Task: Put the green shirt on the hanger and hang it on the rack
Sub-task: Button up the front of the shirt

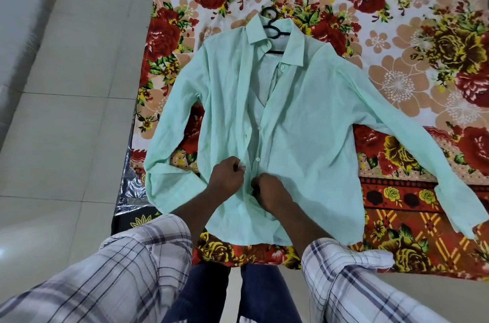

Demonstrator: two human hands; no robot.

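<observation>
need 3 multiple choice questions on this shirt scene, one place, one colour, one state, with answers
1. Where is the thin plastic hanger? A on a rack; B inside the collar of the pale green button-up shirt; C in a hand.
2. What colour is the hanger? A black; B white; C red.
3. What are the left hand and right hand doing? A lying flat; B pinching the shirt's front edges; C lifting the hanger.
Answers: 1 B, its hook sticks out above the collar. 2 A, hook and bar show black. 3 B, both hands' fingers curl on the front edges.
</observation>
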